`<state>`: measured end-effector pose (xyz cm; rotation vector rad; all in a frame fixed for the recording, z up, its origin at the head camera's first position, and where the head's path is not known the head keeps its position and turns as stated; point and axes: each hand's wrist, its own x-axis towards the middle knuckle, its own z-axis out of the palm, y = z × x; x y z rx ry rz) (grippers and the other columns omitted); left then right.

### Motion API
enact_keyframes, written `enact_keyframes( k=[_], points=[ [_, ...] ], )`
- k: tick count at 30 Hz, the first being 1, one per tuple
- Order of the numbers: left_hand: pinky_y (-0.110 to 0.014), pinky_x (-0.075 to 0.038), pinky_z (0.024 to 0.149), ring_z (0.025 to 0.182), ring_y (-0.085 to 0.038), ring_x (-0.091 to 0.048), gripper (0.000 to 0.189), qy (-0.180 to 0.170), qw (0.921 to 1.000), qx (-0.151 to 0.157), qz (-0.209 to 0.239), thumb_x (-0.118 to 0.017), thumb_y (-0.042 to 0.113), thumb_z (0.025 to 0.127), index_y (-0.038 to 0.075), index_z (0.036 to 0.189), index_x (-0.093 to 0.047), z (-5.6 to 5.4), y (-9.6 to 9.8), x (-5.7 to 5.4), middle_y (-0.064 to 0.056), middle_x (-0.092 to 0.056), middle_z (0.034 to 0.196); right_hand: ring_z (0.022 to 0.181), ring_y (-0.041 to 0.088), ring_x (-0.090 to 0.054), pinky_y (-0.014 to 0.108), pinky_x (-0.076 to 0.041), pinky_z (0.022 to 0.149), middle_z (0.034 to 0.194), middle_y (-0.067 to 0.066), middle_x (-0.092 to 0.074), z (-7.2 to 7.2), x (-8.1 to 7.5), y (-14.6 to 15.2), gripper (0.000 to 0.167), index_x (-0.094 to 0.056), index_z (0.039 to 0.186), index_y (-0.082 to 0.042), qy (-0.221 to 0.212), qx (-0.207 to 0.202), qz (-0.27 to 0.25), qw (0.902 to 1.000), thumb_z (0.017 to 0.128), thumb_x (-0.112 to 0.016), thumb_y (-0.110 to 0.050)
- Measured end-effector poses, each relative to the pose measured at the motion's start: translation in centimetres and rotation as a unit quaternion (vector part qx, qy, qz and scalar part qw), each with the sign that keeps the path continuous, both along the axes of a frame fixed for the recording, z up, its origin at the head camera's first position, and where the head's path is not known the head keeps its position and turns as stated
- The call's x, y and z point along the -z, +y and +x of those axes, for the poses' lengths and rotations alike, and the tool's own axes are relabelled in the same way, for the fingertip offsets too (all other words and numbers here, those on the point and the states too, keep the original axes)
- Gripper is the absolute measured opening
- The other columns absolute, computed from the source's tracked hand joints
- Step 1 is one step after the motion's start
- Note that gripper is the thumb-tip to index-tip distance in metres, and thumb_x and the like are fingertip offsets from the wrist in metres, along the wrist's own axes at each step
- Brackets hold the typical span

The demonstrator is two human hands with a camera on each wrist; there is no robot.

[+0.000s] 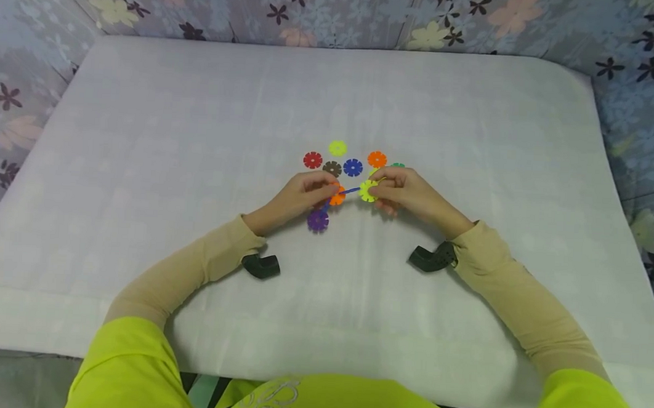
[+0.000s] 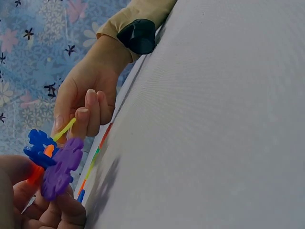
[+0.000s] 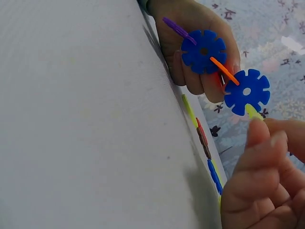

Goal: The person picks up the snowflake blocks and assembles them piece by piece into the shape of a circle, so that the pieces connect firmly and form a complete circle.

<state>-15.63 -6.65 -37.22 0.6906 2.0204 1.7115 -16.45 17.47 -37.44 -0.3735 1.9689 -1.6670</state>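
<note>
Well, left hand [image 1: 302,195]: its fingers pinched an orange wheel [image 1: 338,198].
Right hand [image 1: 408,191]: its fingers pinched a yellow wheel [image 1: 367,192].
Chain: up above the table [image 1: 170,128], one blue wheel [image 3: 256,89] joined those two, and a second blue wheel [image 3: 195,56] joined the orange one to a purple wheel [image 1: 318,221].
Table: a red wheel [image 1: 312,160] and a brown wheel [image 1: 331,168] lay on it, past the left hand.
Arms: both wore tan sleeves [image 1: 190,268].

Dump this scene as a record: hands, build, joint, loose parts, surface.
left hand: pinches orange disc
right hand: pinches yellow disc
build: includes orange disc, purple disc, two blue discs
joint: yellow disc at one blue disc's slot; seating unclear
loose, among others: red disc, brown disc
partly hidden: green disc, by right hand
surface: pale-covered table
</note>
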Motion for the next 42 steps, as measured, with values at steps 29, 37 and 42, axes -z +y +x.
enact_keyframes(
  k=[29,37,42],
  points=[
    [-0.025,-0.035,0.059,0.067,-0.017,-0.042,0.015,0.023,0.9994,0.012,-0.021,-0.051,0.006,0.091,-0.004,0.098,-0.060,-0.7,-0.1,1.1,-0.006,-0.050,0.075,0.047,0.010,-0.034,0.021,-0.029,0.046,0.062,0.002,-0.050,0.0,0.0,0.2,0.007,-0.063,0.084,-0.005,-0.055,0.015,-0.056,0.9968,0.086,-0.057,-0.004],
    [-0.026,-0.032,0.058,0.061,-0.019,-0.039,0.016,-0.025,0.9995,0.016,0.007,-0.051,0.010,0.092,-0.002,0.098,-0.059,-0.8,-0.2,1.4,-0.010,-0.044,0.069,0.046,0.010,-0.028,0.022,-0.024,0.046,0.059,0.002,-0.046,-0.1,0.0,0.2,0.015,-0.062,0.079,-0.005,-0.107,0.006,-0.110,0.9881,0.088,-0.052,-0.001],
    [-0.026,-0.032,0.058,0.061,-0.019,-0.038,0.017,-0.030,0.9993,0.017,0.011,-0.051,0.010,0.092,-0.003,0.098,-0.059,-0.8,-0.3,1.3,-0.010,-0.043,0.069,0.045,0.010,-0.029,0.020,-0.025,0.045,0.058,0.002,-0.046,-0.1,0.1,0.0,0.013,-0.062,0.079,-0.005,-0.112,0.009,-0.091,0.9895,0.088,-0.053,-0.002]
  ],
)
